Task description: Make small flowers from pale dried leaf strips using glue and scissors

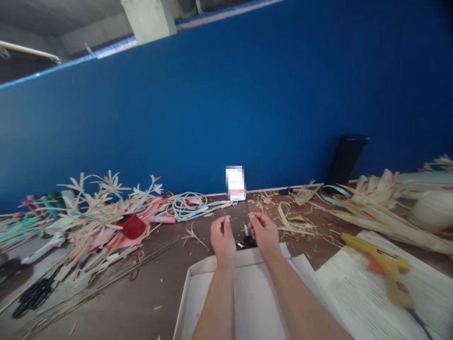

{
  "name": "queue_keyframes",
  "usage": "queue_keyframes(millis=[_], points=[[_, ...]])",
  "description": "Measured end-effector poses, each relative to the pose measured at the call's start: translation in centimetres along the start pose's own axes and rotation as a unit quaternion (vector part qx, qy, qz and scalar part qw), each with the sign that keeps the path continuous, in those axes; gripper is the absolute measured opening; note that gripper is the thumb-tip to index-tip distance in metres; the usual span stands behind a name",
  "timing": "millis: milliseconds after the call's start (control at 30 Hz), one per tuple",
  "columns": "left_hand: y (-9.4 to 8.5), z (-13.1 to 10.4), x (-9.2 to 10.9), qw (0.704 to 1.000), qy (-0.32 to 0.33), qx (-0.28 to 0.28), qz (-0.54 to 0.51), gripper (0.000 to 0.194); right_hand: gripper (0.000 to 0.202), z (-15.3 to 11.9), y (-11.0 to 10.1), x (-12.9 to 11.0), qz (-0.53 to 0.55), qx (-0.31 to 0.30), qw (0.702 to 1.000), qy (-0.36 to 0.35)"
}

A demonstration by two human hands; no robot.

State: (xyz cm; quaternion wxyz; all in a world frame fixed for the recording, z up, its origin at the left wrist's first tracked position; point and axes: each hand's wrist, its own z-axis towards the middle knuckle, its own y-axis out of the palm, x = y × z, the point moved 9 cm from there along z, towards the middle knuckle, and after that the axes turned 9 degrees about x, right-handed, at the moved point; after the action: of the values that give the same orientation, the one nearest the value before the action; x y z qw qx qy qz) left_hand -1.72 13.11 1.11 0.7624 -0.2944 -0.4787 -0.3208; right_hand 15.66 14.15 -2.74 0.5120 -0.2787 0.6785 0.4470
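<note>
Both hands are raised side by side above the far edge of a shallow white box [201, 267], with a gap between them. My left hand [223, 240] is closed, thumb and fingertips pinched together; whatever it holds, if anything, is too small to make out. My right hand [264, 232] is likewise closed in a pinch, its fingertips pointing toward the left hand, and any held item cannot be made out. Behind them a small upright white card or screen [236, 183], partly pixelated, leans near the blue wall. A dark object [247, 242] lies between the wrists, partly hidden.
Straw-like flowers [109, 184], a red pincushion-like item [131, 226], black scissors [37, 293] and coiled pale-blue cord [189, 206] lie left. On the right are a yellow glue gun [384, 264] on printed paper [357, 283], dried husks [382, 217] and a black upright object [348, 158].
</note>
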Motion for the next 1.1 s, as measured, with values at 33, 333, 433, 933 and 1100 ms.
queue_keyframes(millis=[33,333,433,933,1100], points=[[0.2,-0.1,0.3,1.0,0.017,-0.009,-0.001,0.028,0.034,0.0,0.1,0.1,0.011,-0.006,1.0,0.012],[2.4,-1.7,0.9,0.981,0.0,-0.163,-0.1,0.023,0.04,0.1,0.9,-0.2,0.026,-0.066,0.997,0.004],[3.7,-2.5,0.6,0.967,-0.031,-0.224,-0.115,0.022,0.044,0.3,0.9,0.1,0.07,-0.078,0.994,0.019],[3.2,-1.6,-0.4,0.962,-0.129,-0.185,-0.151,0.026,0.038,0.0,1.0,0.2,0.178,-0.074,0.972,0.137],[3.3,-1.7,-0.4,0.962,-0.113,-0.189,-0.161,0.029,0.027,0.5,0.2,0.5,0.182,-0.041,0.975,0.122]])
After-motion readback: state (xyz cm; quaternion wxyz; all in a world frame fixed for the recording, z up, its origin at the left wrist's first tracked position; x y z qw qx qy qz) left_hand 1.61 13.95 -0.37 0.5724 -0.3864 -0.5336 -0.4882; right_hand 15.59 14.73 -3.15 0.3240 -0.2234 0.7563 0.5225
